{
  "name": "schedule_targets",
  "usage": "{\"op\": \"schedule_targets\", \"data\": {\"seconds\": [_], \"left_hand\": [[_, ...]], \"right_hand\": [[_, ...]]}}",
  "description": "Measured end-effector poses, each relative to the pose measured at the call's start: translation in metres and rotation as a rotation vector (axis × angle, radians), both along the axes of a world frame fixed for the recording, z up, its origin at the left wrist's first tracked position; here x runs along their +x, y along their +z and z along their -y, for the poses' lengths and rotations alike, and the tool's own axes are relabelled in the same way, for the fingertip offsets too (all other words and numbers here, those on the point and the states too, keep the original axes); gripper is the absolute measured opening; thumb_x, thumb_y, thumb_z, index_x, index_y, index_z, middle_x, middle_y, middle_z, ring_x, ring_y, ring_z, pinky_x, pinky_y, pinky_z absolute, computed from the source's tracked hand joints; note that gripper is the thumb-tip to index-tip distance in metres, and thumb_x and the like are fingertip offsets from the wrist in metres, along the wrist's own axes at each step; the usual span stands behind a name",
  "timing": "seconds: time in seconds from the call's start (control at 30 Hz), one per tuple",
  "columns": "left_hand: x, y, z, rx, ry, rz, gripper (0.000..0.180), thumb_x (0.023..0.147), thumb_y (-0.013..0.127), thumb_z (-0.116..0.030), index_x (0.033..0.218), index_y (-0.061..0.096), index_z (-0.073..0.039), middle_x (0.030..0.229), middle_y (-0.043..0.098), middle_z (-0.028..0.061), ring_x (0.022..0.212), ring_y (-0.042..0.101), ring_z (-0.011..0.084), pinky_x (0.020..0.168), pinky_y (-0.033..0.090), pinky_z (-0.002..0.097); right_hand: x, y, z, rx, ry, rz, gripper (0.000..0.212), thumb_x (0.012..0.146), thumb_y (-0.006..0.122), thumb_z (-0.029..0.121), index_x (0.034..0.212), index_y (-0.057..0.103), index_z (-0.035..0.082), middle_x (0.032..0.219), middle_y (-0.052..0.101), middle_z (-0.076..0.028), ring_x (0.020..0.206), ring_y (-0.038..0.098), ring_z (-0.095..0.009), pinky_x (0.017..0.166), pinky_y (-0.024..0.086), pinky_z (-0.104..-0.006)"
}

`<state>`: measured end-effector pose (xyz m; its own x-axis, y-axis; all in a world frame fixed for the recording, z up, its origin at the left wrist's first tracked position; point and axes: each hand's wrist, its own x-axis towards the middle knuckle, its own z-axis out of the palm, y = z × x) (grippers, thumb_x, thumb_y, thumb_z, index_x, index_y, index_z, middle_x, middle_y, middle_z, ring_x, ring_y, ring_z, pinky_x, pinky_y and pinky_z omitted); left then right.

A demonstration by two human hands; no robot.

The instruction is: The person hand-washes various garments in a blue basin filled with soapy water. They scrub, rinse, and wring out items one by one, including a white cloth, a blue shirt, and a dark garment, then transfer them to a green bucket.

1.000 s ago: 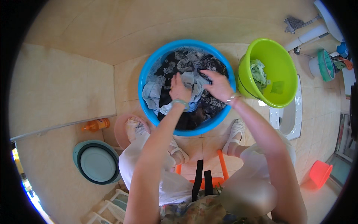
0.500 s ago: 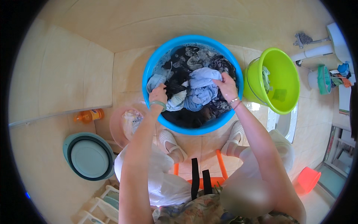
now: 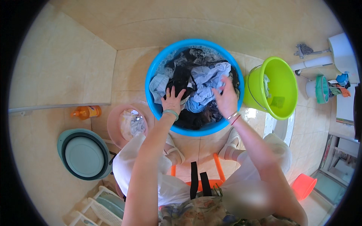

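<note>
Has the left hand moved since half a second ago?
Yes: the left hand has moved rightward, away from the left rim of the blue basin.

Wide fisheye view from the head, down over the blue tub (image 3: 193, 132)

I can't tell whether the right hand (image 3: 227, 100) touches the blue cloth (image 3: 205, 86). Heaped clothes (image 3: 180, 77) hide the floor of the tub (image 3: 194, 133). The green bucket (image 3: 284, 79) covers part of the rag (image 3: 266, 86) inside. The person's lap (image 3: 173, 186) blocks most of the orange stool (image 3: 219, 167); a pale blur (image 3: 249, 199) smears beside it. The white rack (image 3: 98, 213) runs out of sight.
</note>
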<state>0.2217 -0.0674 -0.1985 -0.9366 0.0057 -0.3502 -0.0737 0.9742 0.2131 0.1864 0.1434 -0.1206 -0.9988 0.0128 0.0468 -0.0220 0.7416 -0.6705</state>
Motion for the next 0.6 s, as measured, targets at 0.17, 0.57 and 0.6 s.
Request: {"op": "schedule_targets", "data": {"seconds": [0.17, 0.57, 0.6], "left_hand": [[-0.028, -0.033, 0.009, 0.326, 0.044, -0.016, 0.047, 0.074, 0.062, 0.003, 0.113, 0.049, -0.020, 0.127, 0.055, 0.0133, 0.120, 0.051, 0.0360, 0.092, 0.047, 0.0430], [-0.031, 0.015, 0.009, 0.073, -0.037, 0.151, 0.094, 0.072, 0.062, -0.002, 0.148, 0.020, -0.040, 0.159, 0.014, 0.0124, 0.145, 0.021, 0.0302, 0.109, 0.020, 0.0636], [-0.031, 0.019, 0.009, 0.068, -0.063, 0.150, 0.098, 0.072, 0.064, -0.002, 0.149, 0.018, -0.040, 0.159, 0.012, 0.0118, 0.146, 0.018, 0.0305, 0.109, 0.019, 0.0636]], "right_hand": [[0.047, -0.086, 0.020, 0.254, 0.362, 0.058, 0.040, 0.078, 0.073, 0.030, 0.105, 0.058, 0.005, 0.105, 0.060, -0.013, 0.095, 0.059, -0.032, 0.078, 0.050, -0.0434], [0.040, -0.074, 0.018, 0.223, 0.231, 0.116, 0.017, 0.078, 0.068, 0.021, 0.090, 0.063, 0.011, 0.091, 0.063, -0.008, 0.079, 0.064, -0.031, 0.068, 0.051, -0.0444], [0.037, -0.054, 0.017, 0.211, 0.206, 0.063, 0.013, 0.079, 0.068, 0.017, 0.087, 0.064, 0.009, 0.086, 0.064, -0.009, 0.074, 0.064, -0.033, 0.064, 0.052, -0.0425]]}}
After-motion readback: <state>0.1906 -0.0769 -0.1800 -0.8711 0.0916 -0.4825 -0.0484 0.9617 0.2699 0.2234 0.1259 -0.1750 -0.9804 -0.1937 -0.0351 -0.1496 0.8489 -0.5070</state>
